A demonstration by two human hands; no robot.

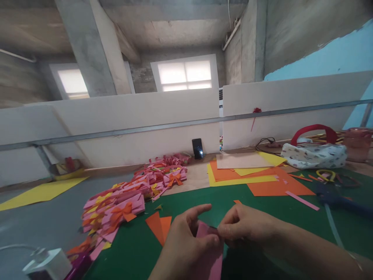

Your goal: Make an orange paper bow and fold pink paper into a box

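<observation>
Pink paper [208, 252] sits low in my view over the green mat [262, 217], and I have it pinched from both sides: left hand [186, 241] thumb and fingers closed on its top edge, right hand [247, 227] nipping the same edge. I judge a clean fold needs edges aligned before pressing. Finished pink bows [125, 206] lie just left. No writing is readable anywhere.

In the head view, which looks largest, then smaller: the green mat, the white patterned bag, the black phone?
1. green mat
2. white patterned bag
3. black phone
The bag and phone stand farther from the camera, so true sizes stay unsure.
</observation>
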